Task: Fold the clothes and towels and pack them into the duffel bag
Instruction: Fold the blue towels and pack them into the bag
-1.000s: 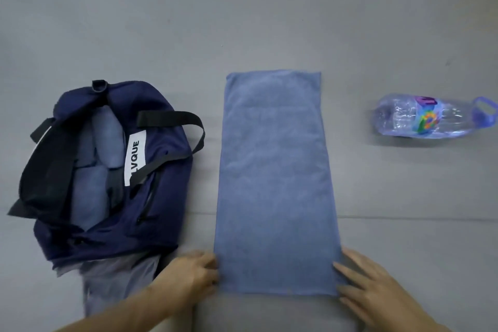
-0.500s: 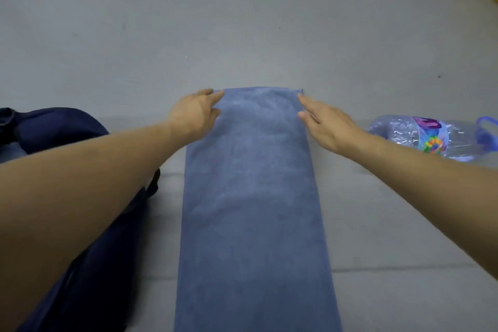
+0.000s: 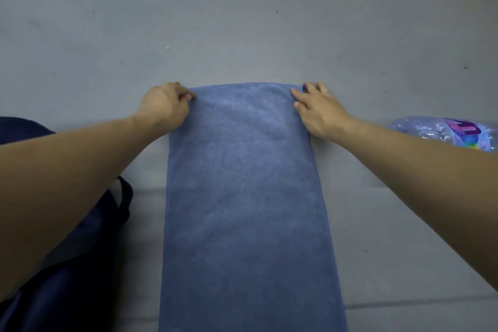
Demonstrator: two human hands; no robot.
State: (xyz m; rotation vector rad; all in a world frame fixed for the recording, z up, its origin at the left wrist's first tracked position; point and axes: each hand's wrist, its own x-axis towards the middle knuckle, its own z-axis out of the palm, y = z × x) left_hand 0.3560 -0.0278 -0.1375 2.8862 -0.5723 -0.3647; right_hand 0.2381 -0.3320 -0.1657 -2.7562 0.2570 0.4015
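Nearest me, the navy duffel bag [image 3: 67, 264] lies at my left, partly under my left forearm. The blue towel [image 3: 242, 210] lies flat on the grey floor [image 3: 242, 21], running lengthwise away from me between my arms. At its far end my left hand [image 3: 164, 106] pinches the far-left corner with curled fingers, and my right hand [image 3: 318, 110] pinches the far-right corner, thumb on top. Half a second ago my fingers lay straighter beside those corners; now they have closed on them. A plastic bottle [image 3: 442, 132] lies beyond my right forearm.
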